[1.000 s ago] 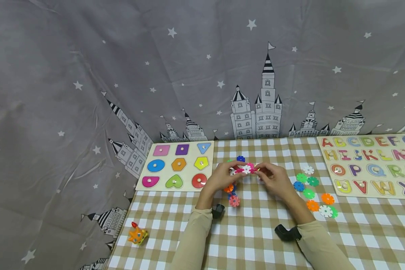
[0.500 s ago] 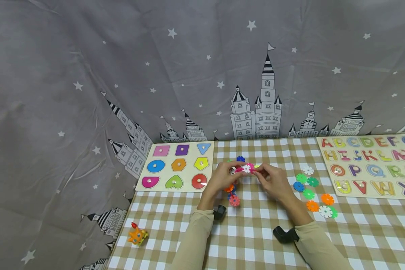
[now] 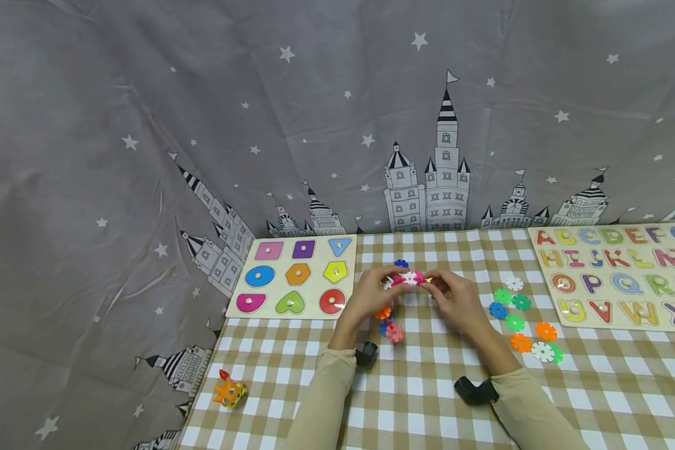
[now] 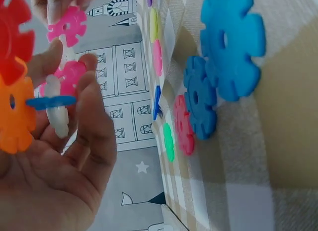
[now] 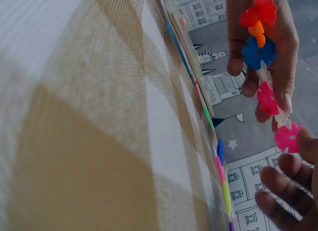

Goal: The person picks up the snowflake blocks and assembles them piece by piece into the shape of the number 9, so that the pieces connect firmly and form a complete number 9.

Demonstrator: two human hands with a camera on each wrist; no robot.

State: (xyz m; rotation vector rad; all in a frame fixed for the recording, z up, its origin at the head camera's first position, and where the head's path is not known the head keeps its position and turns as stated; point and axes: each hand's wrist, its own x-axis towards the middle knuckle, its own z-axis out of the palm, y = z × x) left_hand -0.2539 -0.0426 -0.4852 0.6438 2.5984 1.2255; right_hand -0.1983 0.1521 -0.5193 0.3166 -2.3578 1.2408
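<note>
The disc chain (image 3: 410, 279) shifted slightly, both hands (image 3: 367, 294) (image 3: 459, 303) pinching it above checked cloth (image 3: 416, 394) before grey drapery (image 3: 332, 56).

Soft, even light falls on the desk (image 3: 416, 400). The near cloth (image 5: 89, 141) is blurred in the right wrist view.

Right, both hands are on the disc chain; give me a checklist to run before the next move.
1. Left hand gripping the disc chain: ok.
2. Right hand on the end pink disc: ok, touching it.
3. End pink disc fully seated against its white disc: cannot tell, the joint is too small to judge.
4. A hand free for another piece: not ok, both are occupied.
5. Loose discs visible: ok, several lie to the right of the right hand.
6. Orange toy out of the way: ok, apart from both hands.
</note>
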